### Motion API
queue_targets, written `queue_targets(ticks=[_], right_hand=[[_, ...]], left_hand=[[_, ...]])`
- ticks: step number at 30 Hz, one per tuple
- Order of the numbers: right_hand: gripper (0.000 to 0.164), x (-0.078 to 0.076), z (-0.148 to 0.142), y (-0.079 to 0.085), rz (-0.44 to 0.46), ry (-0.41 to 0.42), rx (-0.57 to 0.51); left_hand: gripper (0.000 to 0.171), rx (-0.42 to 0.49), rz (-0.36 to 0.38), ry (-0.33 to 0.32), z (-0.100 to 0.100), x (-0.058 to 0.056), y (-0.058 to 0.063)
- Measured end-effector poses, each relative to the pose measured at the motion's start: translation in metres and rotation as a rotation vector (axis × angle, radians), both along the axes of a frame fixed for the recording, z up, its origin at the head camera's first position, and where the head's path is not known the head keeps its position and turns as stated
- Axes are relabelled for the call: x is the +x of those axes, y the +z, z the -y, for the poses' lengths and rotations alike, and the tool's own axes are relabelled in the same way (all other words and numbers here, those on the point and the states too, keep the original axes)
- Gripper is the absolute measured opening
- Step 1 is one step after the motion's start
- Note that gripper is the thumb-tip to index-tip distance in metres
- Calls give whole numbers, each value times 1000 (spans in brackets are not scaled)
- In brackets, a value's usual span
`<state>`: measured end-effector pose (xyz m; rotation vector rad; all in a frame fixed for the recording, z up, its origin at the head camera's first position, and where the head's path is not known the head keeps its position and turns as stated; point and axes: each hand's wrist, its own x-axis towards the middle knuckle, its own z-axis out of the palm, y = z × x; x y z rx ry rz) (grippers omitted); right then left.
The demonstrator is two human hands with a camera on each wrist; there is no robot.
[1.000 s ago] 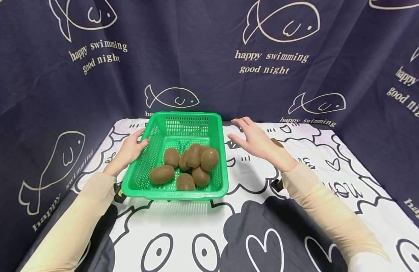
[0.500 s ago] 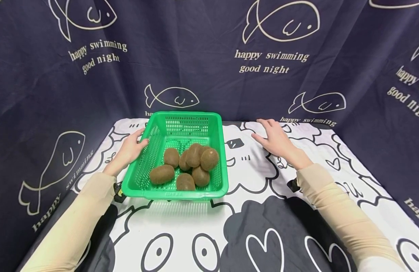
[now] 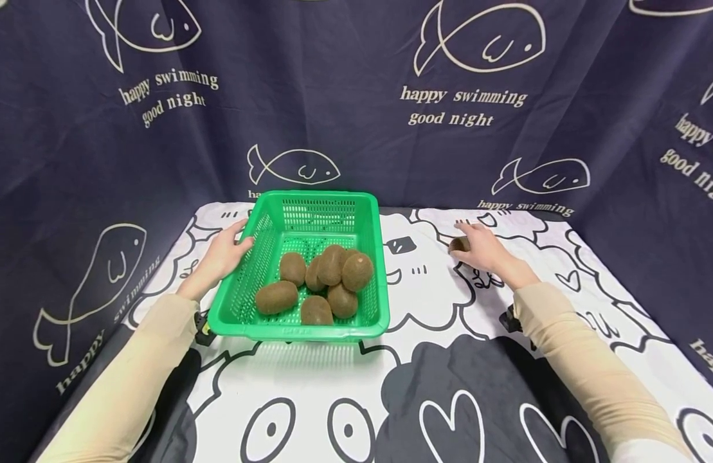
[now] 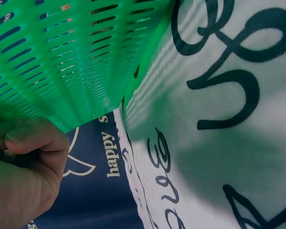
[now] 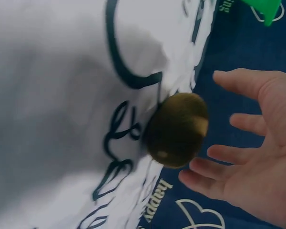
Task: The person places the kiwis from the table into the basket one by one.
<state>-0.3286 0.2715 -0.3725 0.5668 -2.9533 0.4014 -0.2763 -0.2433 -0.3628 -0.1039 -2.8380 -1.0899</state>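
Note:
A green slotted plastic basket [image 3: 298,332] stands left of centre on the table, several brown kiwis [image 3: 356,272] lying in it. My left hand [image 3: 220,254] grips its left rim; in the left wrist view the thumb and curled fingers sit at the basket wall [image 4: 86,57]. Out to the right, my right hand [image 3: 488,249] is at a single kiwi [image 3: 457,244] lying on the cloth. The right wrist view shows this kiwi [image 5: 178,130] close in front of spread fingers [image 5: 233,153], not closed round it. The head view has the hand covering part of the kiwi.
A white cloth [image 3: 298,386] with black drawings covers the table. Behind it and at both sides hang dark blue curtains [image 3: 344,96] printed with fish and words. A dark wrist device [image 3: 509,319] shows under the right sleeve.
My right hand has moved right, away from the basket, then lowered to the single kiwi. The left hand, the basket and the kiwis in it have stayed put.

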Motion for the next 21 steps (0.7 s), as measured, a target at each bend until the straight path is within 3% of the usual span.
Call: queue_targets(ticks=[7,15,21], right_hand=[[60,-2,-12,-9,8,46,31],[67,-3,-14,-10,37,21,61],[59,-2,-13,-7,47,1,85]], left_hand=[[59,-1,0,3,-1,1,1],[59,3,-9,-1,0,0,0],[59,3,-5,1,-1,0,0]])
